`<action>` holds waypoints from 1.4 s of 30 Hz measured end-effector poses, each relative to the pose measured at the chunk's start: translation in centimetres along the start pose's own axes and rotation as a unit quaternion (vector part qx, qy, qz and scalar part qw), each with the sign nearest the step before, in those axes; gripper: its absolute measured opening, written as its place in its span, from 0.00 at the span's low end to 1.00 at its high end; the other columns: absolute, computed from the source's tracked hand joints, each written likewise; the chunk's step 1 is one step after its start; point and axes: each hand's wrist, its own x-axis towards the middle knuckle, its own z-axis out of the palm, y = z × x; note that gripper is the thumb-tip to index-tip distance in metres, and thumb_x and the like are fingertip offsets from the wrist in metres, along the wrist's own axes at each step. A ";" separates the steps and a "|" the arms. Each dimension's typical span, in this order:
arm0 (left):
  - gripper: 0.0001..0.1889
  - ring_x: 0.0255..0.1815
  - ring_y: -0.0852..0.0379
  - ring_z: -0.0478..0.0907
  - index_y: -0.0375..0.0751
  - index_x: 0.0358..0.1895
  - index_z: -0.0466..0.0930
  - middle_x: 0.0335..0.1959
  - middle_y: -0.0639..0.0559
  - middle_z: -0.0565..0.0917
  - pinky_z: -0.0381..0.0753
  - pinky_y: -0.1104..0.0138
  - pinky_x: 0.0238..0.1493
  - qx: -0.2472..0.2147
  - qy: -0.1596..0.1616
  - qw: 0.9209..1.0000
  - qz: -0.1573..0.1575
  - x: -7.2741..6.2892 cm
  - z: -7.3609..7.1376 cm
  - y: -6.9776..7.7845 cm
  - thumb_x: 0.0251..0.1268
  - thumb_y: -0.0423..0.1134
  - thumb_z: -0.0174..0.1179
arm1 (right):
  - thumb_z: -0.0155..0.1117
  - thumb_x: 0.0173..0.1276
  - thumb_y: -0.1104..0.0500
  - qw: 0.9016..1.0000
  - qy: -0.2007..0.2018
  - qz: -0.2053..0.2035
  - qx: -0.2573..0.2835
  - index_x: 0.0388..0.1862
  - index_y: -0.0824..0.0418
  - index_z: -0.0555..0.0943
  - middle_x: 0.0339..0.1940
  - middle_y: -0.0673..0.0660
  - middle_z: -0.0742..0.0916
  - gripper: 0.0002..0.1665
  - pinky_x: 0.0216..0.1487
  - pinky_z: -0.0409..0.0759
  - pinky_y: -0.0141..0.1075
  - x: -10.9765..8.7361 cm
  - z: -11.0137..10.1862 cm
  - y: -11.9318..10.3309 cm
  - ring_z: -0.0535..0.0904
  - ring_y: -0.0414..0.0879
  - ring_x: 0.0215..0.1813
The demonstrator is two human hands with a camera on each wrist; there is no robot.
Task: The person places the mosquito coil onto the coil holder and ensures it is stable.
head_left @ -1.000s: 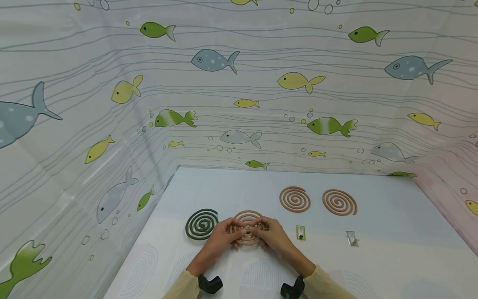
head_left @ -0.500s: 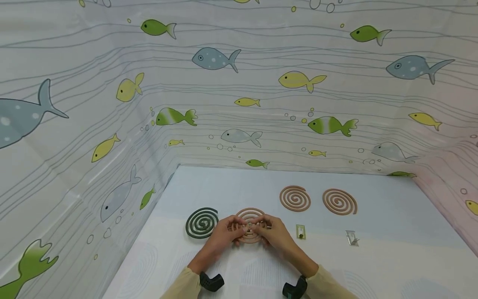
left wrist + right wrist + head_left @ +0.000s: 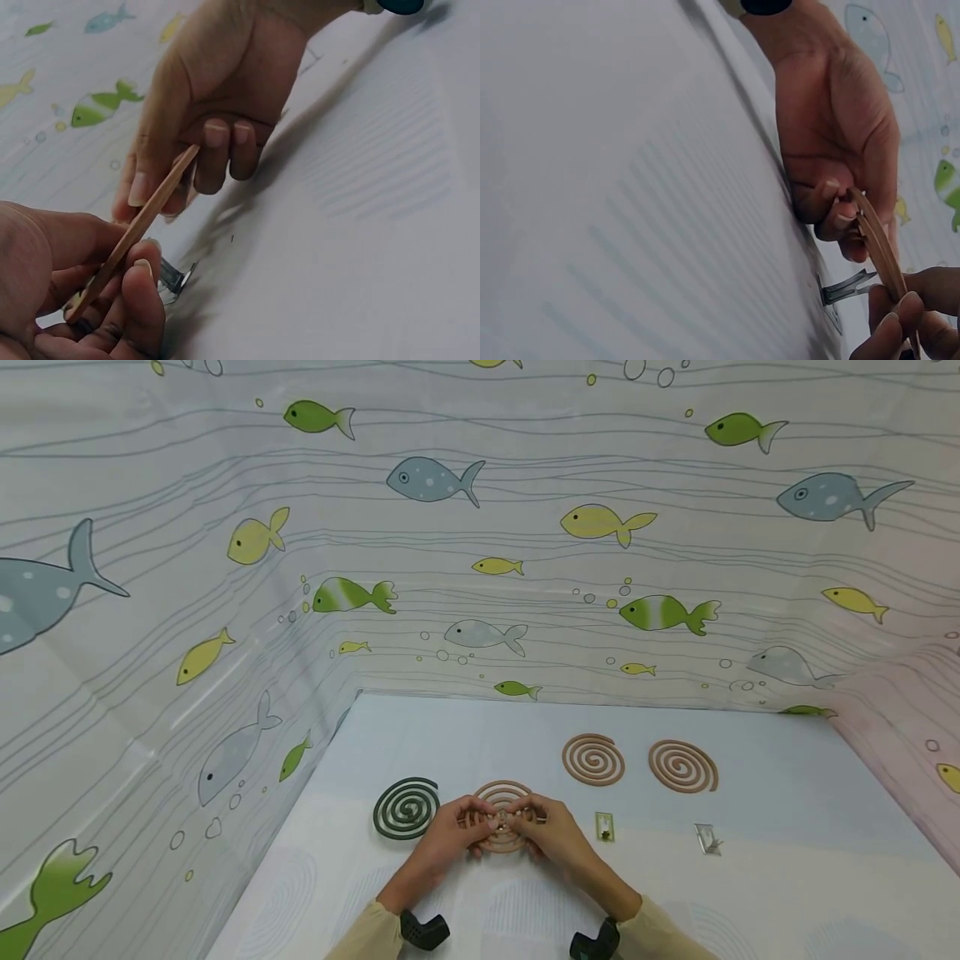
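Note:
Both hands hold a brown mosquito coil (image 3: 504, 789) low over the table, left of centre in the head view. My left hand (image 3: 455, 827) pinches its left side between thumb and fingers, and my right hand (image 3: 546, 824) does the same on the right. Seen edge-on, the coil (image 3: 154, 204) is a thin flat band between the fingers. Under it a small metal coil stand (image 3: 174, 279) sits on the table with a prong pointing up, also in the right wrist view as a stand (image 3: 844, 289). Fingertips meet near the coil's middle and partly hide it.
A dark green coil (image 3: 407, 808) lies just left of the hands. Two brown coils, one nearer (image 3: 593, 759) and one farther right (image 3: 682, 766), lie at the back. In front of them are a gold-coloured stand (image 3: 604, 827) and a silver stand (image 3: 707, 839). Fish-print sheeting (image 3: 480, 602) surrounds the table.
The hands and the coil between them stay almost in place, with only slight finger movement at the coil's middle. The head view has shifted a little.

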 end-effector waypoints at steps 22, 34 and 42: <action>0.15 0.29 0.56 0.77 0.32 0.56 0.80 0.38 0.45 0.80 0.81 0.67 0.30 0.001 0.000 1.000 -0.007 -0.5 -0.3 -0.2 0.71 0.35 0.67 | 0.70 0.72 0.59 1.000 -0.002 -0.004 -0.019 0.50 0.63 0.85 0.23 0.52 0.78 0.12 0.19 0.69 0.30 -0.1 0.6 0.3 0.68 0.40 0.16; 0.15 0.30 0.56 0.76 0.33 0.54 0.79 0.40 0.46 0.80 0.81 0.67 0.30 -0.002 0.029 1.000 -0.010 -0.2 -0.5 -0.1 0.71 0.37 0.67 | 0.70 0.72 0.56 1.000 0.000 -0.011 -0.025 0.49 0.61 0.85 0.22 0.52 0.76 0.12 0.18 0.68 0.31 0.7 1.0 0.0 0.67 0.40 0.15; 0.15 0.31 0.57 0.76 0.32 0.55 0.79 0.43 0.44 0.80 0.81 0.67 0.30 0.000 0.029 1.000 -0.010 -0.1 -0.7 -0.3 0.72 0.36 0.66 | 0.69 0.73 0.57 1.000 -0.003 -0.004 -0.023 0.50 0.63 0.85 0.22 0.51 0.77 0.12 0.18 0.69 0.31 1.0 1.1 0.4 0.67 0.40 0.16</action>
